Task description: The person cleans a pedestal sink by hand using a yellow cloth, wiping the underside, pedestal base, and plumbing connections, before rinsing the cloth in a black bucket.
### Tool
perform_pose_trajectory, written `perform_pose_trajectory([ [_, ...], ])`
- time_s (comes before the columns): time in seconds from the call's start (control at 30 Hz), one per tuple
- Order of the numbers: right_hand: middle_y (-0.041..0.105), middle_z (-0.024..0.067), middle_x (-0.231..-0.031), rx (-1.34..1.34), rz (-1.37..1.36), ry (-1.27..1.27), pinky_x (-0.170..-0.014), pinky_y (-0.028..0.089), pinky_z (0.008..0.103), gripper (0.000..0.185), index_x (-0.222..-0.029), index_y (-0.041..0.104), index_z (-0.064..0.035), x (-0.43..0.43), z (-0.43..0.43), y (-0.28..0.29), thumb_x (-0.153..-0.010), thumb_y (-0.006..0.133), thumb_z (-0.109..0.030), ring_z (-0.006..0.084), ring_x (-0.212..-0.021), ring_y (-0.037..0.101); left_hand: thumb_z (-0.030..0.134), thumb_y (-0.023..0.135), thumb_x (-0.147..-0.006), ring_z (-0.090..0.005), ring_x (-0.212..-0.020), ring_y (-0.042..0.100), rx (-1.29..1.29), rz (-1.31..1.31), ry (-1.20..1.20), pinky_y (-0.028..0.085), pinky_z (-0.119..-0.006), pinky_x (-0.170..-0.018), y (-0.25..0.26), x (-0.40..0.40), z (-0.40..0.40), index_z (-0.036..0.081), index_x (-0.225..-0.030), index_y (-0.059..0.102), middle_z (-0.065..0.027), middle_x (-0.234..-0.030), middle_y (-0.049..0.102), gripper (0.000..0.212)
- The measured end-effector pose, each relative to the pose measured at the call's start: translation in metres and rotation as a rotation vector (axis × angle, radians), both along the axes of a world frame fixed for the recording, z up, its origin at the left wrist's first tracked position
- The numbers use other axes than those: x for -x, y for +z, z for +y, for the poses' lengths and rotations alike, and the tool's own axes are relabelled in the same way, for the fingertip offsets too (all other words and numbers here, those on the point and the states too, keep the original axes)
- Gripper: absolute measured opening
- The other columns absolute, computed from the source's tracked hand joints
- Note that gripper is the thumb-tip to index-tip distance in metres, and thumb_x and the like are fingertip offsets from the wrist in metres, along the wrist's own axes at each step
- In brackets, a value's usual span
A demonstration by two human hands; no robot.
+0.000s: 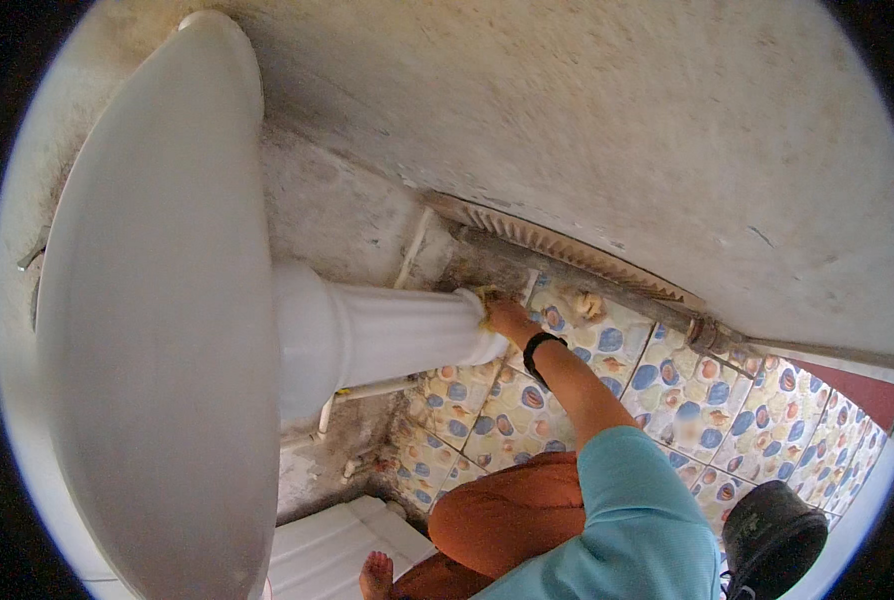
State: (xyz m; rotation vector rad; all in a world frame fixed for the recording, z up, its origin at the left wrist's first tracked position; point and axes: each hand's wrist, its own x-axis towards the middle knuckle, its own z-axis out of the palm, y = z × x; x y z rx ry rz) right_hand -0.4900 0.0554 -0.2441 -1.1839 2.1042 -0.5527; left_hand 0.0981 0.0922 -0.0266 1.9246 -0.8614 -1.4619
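My right hand (508,313), at the end of a teal-sleeved arm with a black wristband (543,354), reaches to the foot of a white ceramic basin pedestal (409,330). Its fingers are around a yellowish pad (485,321), mostly hidden, which touches the fluted column near the floor. Above the pedestal, the underside of the white washbasin (154,322) fills the left of the view. Low in the picture, the fingers of my left hand (376,576) show beside my brown-orange trousers (507,499). I cannot make out anything held in it.
White pipes (387,388) run beside the pedestal. Pebble-and-shell patterned tiles (529,409) cover the floor, with a tan lump (588,307) on them. A stained wall (604,127) rises close by. A ridged white panel (349,547) and a black bag-like container (773,536) lie nearby.
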Motion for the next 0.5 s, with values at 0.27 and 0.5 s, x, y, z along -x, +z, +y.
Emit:
perform_pose_trajectory([
  [0.27, 0.049, 0.0115, -0.118, 0.096, -0.063, -0.127, -0.091, 0.037, 0.0412, 0.046, -0.118, 0.046, -0.0131, 0.016, -0.013, 0.009, -0.073, 0.055, -0.005, 0.028, -0.107, 0.047, 0.018, 0.037, -0.09, -0.0272, -0.113, 0.041, 0.039, -0.165, -0.228, 0.036, -0.037, -0.097, 0.001, -0.011, 0.0, -0.005, -0.123, 0.033, -0.0174, -0.124, 0.039, 0.041],
  [0.5, 0.041, 0.0164, -0.124, 0.088, -0.155, 0.019, -0.093, 0.037, 0.0399, 0.05, -0.127, 0.036, -0.0113, 0.007, 0.049, 0.005, -0.079, 0.044, -0.002, 0.032, -0.11, 0.043, 0.02, 0.034, -0.09, -0.0262, -0.114, 0.04, 0.021, -0.029, -0.082, 0.034, -0.038, -0.099, 0.003, 0.016, -0.008, -0.004, -0.123, 0.034, -0.0174, -0.123, 0.041, 0.04],
])
